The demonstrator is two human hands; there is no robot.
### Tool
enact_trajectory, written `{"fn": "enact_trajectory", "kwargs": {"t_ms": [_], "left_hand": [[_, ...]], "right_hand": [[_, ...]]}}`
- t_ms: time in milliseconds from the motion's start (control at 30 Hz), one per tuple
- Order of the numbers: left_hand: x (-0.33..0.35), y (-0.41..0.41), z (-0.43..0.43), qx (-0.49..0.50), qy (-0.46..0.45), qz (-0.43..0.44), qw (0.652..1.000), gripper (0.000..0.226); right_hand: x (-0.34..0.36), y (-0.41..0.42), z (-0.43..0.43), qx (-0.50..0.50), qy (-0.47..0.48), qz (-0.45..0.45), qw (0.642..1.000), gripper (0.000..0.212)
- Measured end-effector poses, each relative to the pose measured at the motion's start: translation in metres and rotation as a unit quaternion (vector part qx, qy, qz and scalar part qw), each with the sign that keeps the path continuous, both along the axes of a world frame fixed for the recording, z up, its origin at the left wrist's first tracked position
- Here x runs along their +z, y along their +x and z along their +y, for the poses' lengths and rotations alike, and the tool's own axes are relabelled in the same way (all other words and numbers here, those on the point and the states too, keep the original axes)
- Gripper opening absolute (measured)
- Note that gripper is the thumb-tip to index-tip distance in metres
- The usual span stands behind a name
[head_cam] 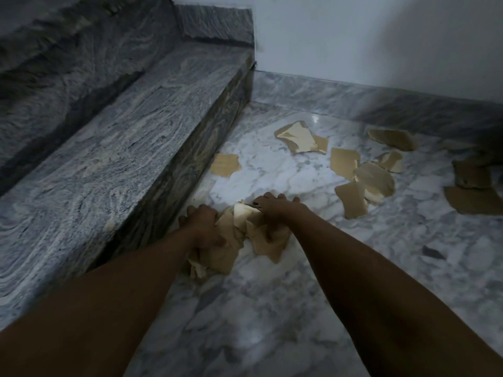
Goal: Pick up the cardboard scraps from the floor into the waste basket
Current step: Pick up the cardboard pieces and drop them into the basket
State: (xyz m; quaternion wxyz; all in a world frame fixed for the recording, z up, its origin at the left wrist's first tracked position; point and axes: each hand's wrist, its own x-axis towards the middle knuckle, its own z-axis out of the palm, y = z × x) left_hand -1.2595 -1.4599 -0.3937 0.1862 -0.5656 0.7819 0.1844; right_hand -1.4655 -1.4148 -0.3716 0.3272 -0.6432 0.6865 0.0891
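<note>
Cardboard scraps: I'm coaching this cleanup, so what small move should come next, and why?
Probably squeeze the scrap pile between both hands and lift it. The left hand and right hand curl over it from either side, yet it lies on the floor beside the step. No basket is in view.

Home stairwell landing: grey granite steps (130,148), marble floor (272,308), plain white wall (381,36).

Grey stone steps (130,142), white wall (381,36)
</note>
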Motion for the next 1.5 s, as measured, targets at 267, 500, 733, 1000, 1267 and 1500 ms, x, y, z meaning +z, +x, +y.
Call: {"fn": "enact_trajectory", "kwargs": {"t_ms": [267, 500, 733, 1000, 1267, 1500], "left_hand": [[0.012, -0.025, -0.037, 0.035, -0.021, 0.072, 0.997, 0.073], [0.014, -0.085, -0.102, 0.066, -0.007, 0.141, 0.988, 0.075], [0.018, -0.103, -0.144, -0.01, 0.041, 0.029, 0.999, 0.106], [0.007, -0.107, -0.091, -0.009, -0.021, 0.062, 0.998, 0.098], [-0.004, -0.109, -0.009, 0.009, -0.003, 0.118, 0.993, 0.092], [0.003, -0.148, 0.049, -0.037, 0.025, 0.117, 0.992, 0.083]], "right_hand": [[-0.013, -0.015, -0.01, -0.071, 0.032, 0.039, 0.996, 0.075], [-0.037, -0.072, -0.006, -0.089, -0.004, 0.017, 0.996, 0.072], [-0.051, -0.073, -0.023, -0.083, 0.051, -0.002, 0.995, 0.083], [-0.033, -0.057, 0.005, -0.205, -0.068, 0.015, 0.976, 0.048], [-0.044, -0.109, 0.09, -0.326, -0.018, 0.005, 0.945, 0.089], [-0.009, -0.108, 0.172, -0.261, -0.014, 0.07, 0.963, 0.072]]}}
